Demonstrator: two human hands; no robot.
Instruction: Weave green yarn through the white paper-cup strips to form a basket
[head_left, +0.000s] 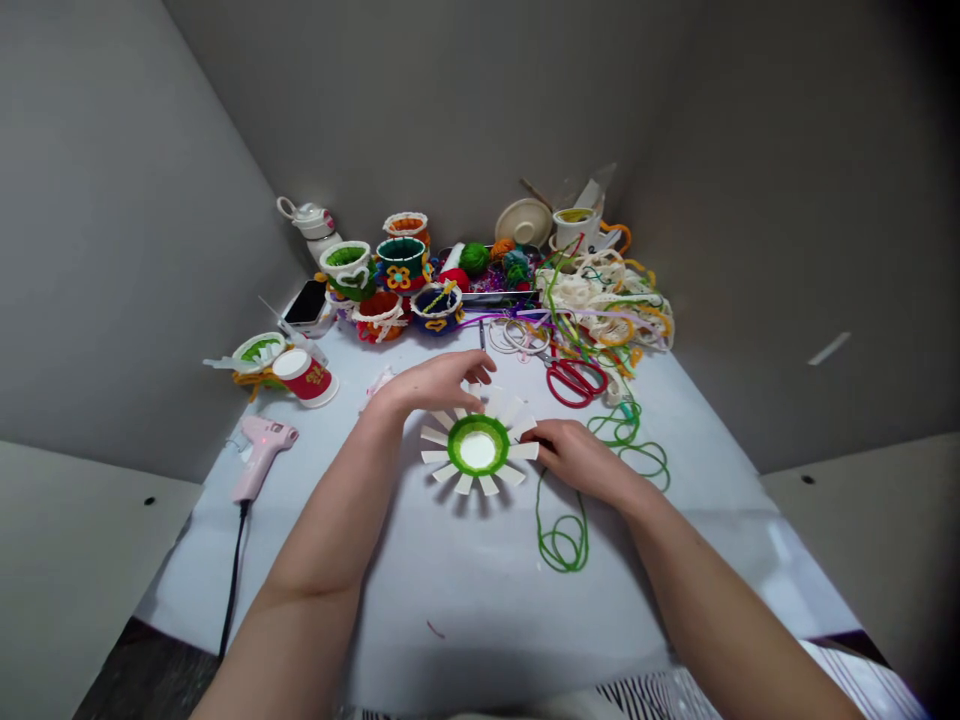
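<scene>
Table (450, 610), white cover. L hand (431, 385) flat, fingers loose on far strips of cup (478, 450). R hand (574, 458) pinches green yarn (559, 540) at cup's right edge. Cup mid-table, strips splayed. Scissors (576, 382) just behind.

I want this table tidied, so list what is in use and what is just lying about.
In use: splayed paper cup, touched by left hand and right hand; green yarn.
Lying about: pink glue gun, red scissors, decorated cups, phone, cord pile, red cup.
</scene>
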